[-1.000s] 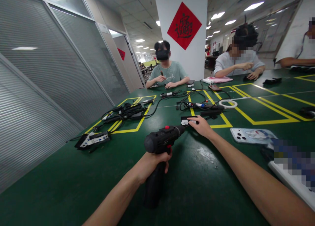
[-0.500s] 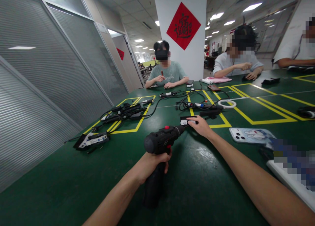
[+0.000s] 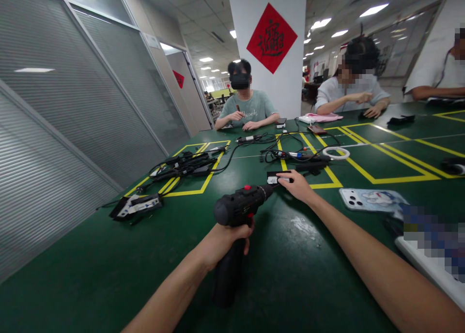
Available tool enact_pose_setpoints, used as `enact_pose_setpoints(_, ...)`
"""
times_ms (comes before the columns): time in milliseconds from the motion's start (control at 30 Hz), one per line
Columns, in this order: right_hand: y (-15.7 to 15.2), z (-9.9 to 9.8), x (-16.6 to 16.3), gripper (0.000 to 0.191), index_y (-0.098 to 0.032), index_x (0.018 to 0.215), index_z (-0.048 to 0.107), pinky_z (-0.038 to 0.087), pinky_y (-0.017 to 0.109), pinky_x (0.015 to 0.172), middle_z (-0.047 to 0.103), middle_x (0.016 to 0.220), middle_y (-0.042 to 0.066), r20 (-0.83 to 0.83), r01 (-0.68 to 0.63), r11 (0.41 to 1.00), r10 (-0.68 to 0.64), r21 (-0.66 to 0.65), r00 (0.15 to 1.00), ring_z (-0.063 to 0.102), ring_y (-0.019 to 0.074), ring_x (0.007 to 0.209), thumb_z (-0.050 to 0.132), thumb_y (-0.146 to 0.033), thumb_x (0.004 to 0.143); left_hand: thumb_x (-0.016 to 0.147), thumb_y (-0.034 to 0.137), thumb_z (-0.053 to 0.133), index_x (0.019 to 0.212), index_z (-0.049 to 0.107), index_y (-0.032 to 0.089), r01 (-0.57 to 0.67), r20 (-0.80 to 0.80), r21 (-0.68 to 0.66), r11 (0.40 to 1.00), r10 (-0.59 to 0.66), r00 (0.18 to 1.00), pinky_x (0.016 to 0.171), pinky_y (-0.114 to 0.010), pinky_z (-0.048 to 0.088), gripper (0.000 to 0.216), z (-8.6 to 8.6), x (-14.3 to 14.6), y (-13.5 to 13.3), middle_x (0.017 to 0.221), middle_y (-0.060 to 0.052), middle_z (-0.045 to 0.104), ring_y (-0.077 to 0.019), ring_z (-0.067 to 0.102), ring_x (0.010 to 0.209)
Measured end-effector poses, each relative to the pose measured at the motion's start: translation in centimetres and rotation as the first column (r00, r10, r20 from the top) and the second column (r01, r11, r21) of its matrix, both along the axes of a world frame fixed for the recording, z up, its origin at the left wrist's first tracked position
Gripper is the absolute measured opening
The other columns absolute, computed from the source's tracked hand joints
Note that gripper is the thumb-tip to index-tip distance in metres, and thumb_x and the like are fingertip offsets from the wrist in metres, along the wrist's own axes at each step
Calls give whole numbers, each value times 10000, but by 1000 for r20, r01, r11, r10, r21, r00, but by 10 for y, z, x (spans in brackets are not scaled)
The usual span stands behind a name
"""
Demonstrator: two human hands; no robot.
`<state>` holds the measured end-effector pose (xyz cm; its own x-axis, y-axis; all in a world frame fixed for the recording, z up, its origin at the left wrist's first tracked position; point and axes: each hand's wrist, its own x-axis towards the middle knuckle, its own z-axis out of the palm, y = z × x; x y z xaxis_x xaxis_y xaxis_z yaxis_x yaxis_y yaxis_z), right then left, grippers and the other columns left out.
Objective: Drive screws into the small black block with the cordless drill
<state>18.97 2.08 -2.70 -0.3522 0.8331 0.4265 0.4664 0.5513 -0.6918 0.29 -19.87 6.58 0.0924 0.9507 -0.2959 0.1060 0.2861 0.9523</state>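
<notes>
My left hand (image 3: 232,241) is wrapped round the handle of a black cordless drill (image 3: 240,206) with red buttons. The drill's chuck points forward and to the right, close to a small black part with a white label (image 3: 272,179). On that part, the fingers of my right hand (image 3: 297,185) grip its right side against the table. Where the drill's tip meets the part is too small to make out.
On the green table (image 3: 145,275) lie a pile of black cables (image 3: 185,166), an opened black casing (image 3: 136,206), another cable bundle (image 3: 301,156), a white ring (image 3: 336,153) and a phone (image 3: 372,198). Across the table, a person in a headset (image 3: 247,105) and another person (image 3: 350,88) sit working.
Almost nothing differs. The whole view has shifted very slightly; my left hand stays on the drill and my right hand stays on the labelled part.
</notes>
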Motion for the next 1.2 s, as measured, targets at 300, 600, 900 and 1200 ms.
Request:
enact_pose_setpoints(300,0,1,1,314,-253,1071,658,406,262,744,553,925,45,11,-3,1000,3,-11,1000,552,156,806,525,-363,808,703,221,533,865,551,131,-5,23,9,1000,5,1000,498,-225,373,187,-1,-2,0,771,-21,530,-93,509,496)
enact_pose_setpoints(600,-1,0,1,314,-250,1072,655,409,256,760,558,943,48,2,-5,1000,5,-3,1000,556,153,814,529,-364,808,712,226,541,888,558,122,-19,57,1,1000,19,998,493,-223,355,205,-4,-5,1,778,-28,538,-86,503,490)
enact_pose_setpoints(900,-1,0,1,312,-254,1074,653,407,265,780,558,953,48,8,4,1000,-4,5,1000,561,158,834,532,-359,807,706,243,562,926,560,123,-42,61,-22,999,43,997,497,-228,365,251,-9,-6,0,766,-35,557,-93,506,493)
enact_pose_setpoints(1200,-2,1,1,310,-255,1076,653,410,266,772,558,955,48,8,8,1000,-8,2,1000,559,159,837,523,-353,812,675,230,557,897,554,117,-39,50,-15,999,40,998,494,-238,378,249,-2,-2,1,729,-31,553,-104,507,479)
